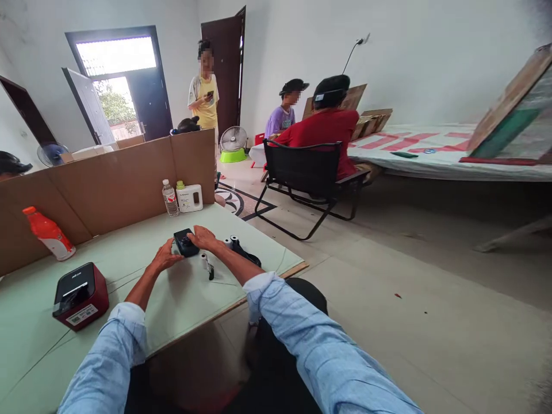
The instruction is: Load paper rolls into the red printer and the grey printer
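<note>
A small black box-shaped device (185, 244) sits on the pale green tabletop (172, 313), between my two hands. My left hand (164, 257) grips its left side, thumb along the near edge. At its right side, my right hand (203, 238) is closed on the device, fingers reaching over the top. Just right of it lie a white paper roll (204, 260) and a small black-and-white item (210, 271) that I cannot make out. Another white roll (234, 238) stands beyond my right forearm, near a black strap-like thing (245, 253).
A red-and-black label printer (81, 296) stands left. Along the cardboard partition (129, 178) are an orange bottle (48, 233), a clear water bottle (169, 198) and a white jug (188, 198). A person in red (321, 132) sits in a black folding chair (304, 164); others are behind.
</note>
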`<action>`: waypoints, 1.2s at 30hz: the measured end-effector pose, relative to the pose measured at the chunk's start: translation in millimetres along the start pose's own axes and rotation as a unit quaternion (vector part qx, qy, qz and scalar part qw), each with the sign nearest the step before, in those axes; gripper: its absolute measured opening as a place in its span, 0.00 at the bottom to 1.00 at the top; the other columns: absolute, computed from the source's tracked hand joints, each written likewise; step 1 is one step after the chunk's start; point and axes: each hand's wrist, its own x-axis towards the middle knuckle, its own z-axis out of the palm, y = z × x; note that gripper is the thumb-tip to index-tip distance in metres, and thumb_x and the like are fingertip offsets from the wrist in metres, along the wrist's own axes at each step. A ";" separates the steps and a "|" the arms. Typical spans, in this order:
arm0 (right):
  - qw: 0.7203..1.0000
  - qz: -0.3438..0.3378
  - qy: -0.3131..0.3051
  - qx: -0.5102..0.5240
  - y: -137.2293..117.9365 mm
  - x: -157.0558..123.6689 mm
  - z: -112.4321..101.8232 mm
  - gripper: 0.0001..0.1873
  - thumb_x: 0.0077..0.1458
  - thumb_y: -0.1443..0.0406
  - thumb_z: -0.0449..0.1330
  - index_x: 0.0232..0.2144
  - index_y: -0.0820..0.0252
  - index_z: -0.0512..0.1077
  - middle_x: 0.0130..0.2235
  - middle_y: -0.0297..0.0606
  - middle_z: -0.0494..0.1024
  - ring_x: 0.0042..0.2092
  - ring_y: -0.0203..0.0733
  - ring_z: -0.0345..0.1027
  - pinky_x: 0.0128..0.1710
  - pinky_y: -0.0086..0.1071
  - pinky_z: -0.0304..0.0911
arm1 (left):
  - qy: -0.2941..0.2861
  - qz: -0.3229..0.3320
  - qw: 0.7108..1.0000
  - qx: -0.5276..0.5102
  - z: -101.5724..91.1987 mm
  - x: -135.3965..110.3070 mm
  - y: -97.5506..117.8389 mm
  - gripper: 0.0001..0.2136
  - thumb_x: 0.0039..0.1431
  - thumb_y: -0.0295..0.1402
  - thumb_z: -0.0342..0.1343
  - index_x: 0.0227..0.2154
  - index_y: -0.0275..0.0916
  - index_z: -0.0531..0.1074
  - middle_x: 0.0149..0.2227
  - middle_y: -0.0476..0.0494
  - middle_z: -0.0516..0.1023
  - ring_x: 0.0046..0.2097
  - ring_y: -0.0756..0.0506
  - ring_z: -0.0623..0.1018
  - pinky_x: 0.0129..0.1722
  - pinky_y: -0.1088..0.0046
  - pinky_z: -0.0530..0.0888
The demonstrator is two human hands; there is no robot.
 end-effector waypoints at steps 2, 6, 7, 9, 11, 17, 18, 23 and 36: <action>0.999 0.016 -0.034 -0.001 1.9 8.9 3.8 0.20 0.71 0.58 0.56 0.54 0.66 0.77 0.55 0.56 0.82 0.57 0.54 0.77 0.52 0.37 0.69 | 0.002 0.000 1.000 -0.011 12.7 12.1 10.3 0.46 0.52 0.34 0.71 0.73 0.38 0.59 0.63 0.32 0.78 0.60 0.34 0.80 0.55 0.64 0.77; 0.998 0.031 -0.058 -0.005 -0.8 11.5 17.4 0.21 0.70 0.58 0.57 0.55 0.66 0.78 0.55 0.55 0.83 0.55 0.53 0.80 0.48 0.34 0.70 | 0.036 -0.014 0.999 0.018 35.9 20.1 21.0 0.47 0.51 0.32 0.71 0.73 0.35 0.57 0.64 0.28 0.76 0.65 0.32 0.75 0.61 0.60 0.73; 0.998 0.031 -0.055 -0.006 -2.5 10.2 19.2 0.21 0.70 0.58 0.57 0.55 0.67 0.78 0.55 0.55 0.83 0.55 0.53 0.80 0.48 0.34 0.71 | 0.046 -0.017 0.999 0.021 38.7 19.7 21.8 0.46 0.52 0.32 0.71 0.73 0.35 0.58 0.64 0.27 0.76 0.66 0.31 0.75 0.62 0.59 0.72; 0.999 0.024 -0.046 -0.003 -7.2 7.1 20.2 0.22 0.70 0.57 0.57 0.56 0.67 0.77 0.54 0.56 0.84 0.54 0.54 0.80 0.47 0.35 0.71 | 0.061 -0.021 0.998 0.021 38.3 16.6 19.7 0.43 0.53 0.31 0.69 0.72 0.35 0.60 0.64 0.26 0.76 0.66 0.31 0.74 0.63 0.57 0.72; 0.999 0.003 -0.033 0.008 -14.6 3.1 20.2 0.23 0.70 0.56 0.56 0.56 0.66 0.77 0.53 0.54 0.84 0.53 0.53 0.80 0.46 0.35 0.71 | 0.081 -0.013 0.997 0.016 29.9 10.0 11.2 0.41 0.53 0.30 0.69 0.71 0.36 0.61 0.62 0.27 0.77 0.65 0.31 0.76 0.62 0.57 0.73; 0.991 -0.109 -0.002 0.078 -49.5 -24.5 49.3 0.20 0.69 0.55 0.57 0.54 0.61 0.76 0.53 0.48 0.83 0.53 0.51 0.78 0.48 0.34 0.68 | 0.167 0.027 0.985 0.020 -5.6 -39.9 -43.1 0.41 0.50 0.35 0.72 0.68 0.42 0.65 0.59 0.32 0.80 0.59 0.32 0.79 0.56 0.56 0.76; 0.988 -0.123 -0.004 0.091 -54.7 -31.7 59.4 0.19 0.69 0.56 0.57 0.53 0.61 0.76 0.53 0.48 0.84 0.52 0.50 0.78 0.48 0.34 0.68 | 0.165 0.017 0.986 0.025 -7.5 -51.7 -51.9 0.41 0.50 0.35 0.72 0.67 0.43 0.65 0.58 0.33 0.81 0.58 0.32 0.80 0.56 0.57 0.76; 0.977 -0.164 -0.015 0.138 -58.2 -61.3 109.6 0.19 0.67 0.59 0.59 0.55 0.62 0.74 0.53 0.48 0.82 0.52 0.50 0.77 0.51 0.37 0.68 | 0.155 -0.032 0.987 0.017 0.6 -100.6 -79.7 0.43 0.49 0.34 0.72 0.69 0.38 0.63 0.61 0.29 0.78 0.61 0.30 0.78 0.59 0.53 0.75; 0.962 -0.245 0.059 0.101 -9.2 -72.5 167.5 0.38 0.64 0.60 0.63 0.72 0.61 0.59 0.61 0.53 0.75 0.61 0.56 0.68 0.63 0.50 0.65 | 0.191 0.008 0.974 -0.120 22.5 -122.9 -109.9 0.40 0.51 0.38 0.73 0.66 0.37 0.67 0.62 0.31 0.78 0.56 0.34 0.82 0.60 0.54 0.78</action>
